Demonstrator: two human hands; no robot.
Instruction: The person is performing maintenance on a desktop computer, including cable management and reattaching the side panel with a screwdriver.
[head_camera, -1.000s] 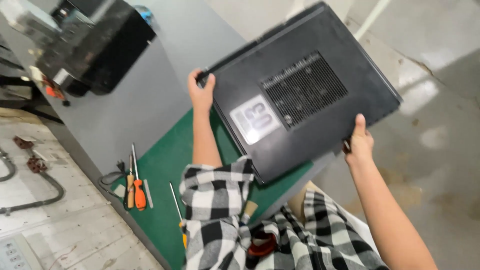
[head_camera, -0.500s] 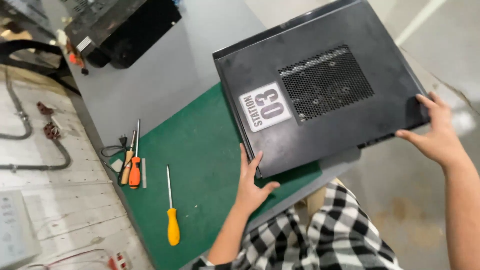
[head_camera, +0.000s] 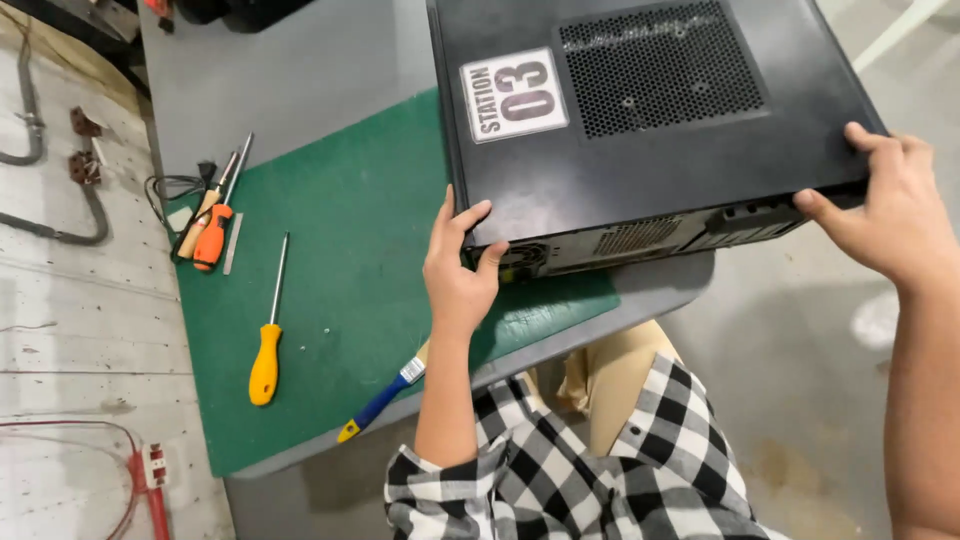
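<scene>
A checked black-and-white shirt (head_camera: 600, 470) fills the near edge, and beside it a blue-handled brush (head_camera: 385, 398) lies at the near rim of the green mat (head_camera: 350, 260), its yellow tip hanging past the table edge. The left hand (head_camera: 457, 270) grips the near left corner of the black computer case (head_camera: 640, 120), fingers curled over the top edge and thumb pressed to the panel. The right hand (head_camera: 890, 205) clasps the case's right corner, fingers wrapped round it, out past the table edge. The case is smooth metal with a perforated vent, and partly overhangs the grey table (head_camera: 290, 70). Left of it the mat lies open, with a yellow-handled screwdriver (head_camera: 266, 345) and, farther off, an orange-handled screwdriver (head_camera: 213, 235).
</scene>
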